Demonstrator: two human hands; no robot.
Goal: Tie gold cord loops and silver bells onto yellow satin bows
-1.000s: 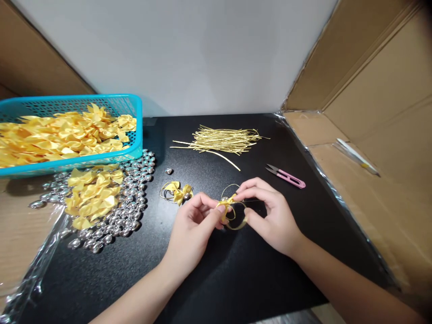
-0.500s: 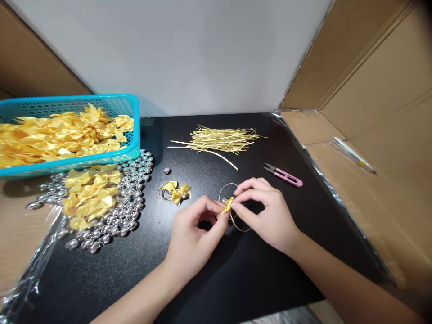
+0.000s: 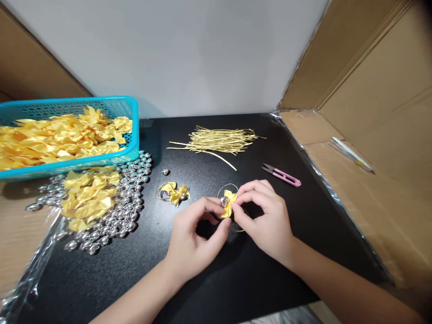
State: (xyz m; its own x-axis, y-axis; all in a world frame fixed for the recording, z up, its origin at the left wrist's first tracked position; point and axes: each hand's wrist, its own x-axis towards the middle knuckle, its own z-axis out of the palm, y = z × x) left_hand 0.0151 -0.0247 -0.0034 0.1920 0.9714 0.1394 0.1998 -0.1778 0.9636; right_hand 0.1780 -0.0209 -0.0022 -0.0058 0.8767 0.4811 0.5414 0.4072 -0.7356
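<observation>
A yellow ribbon bow with a silver bell at its front faces up between my hands. My left hand holds it from the left, fingertips by the bell and thumb at the bow's lower edge. On the right side, my right hand pinches the bow between thumb and fingers. A thin gold cord loops out behind it, partly hidden by the hands. Left of them lie yellow bows with bells and coiled cord, and a single bell sits just beyond.
A blue basket of yellow bows stands at the left. Before it, more bows lie among many silver bells. Cut gold cords lie at the back. Pink thread snips and a white pen-like tool are at the right.
The bow has turned from edge-on to face up, bringing its bell into view at the front. My left thumb has shifted slightly down; both hands stay in nearly the same place.
</observation>
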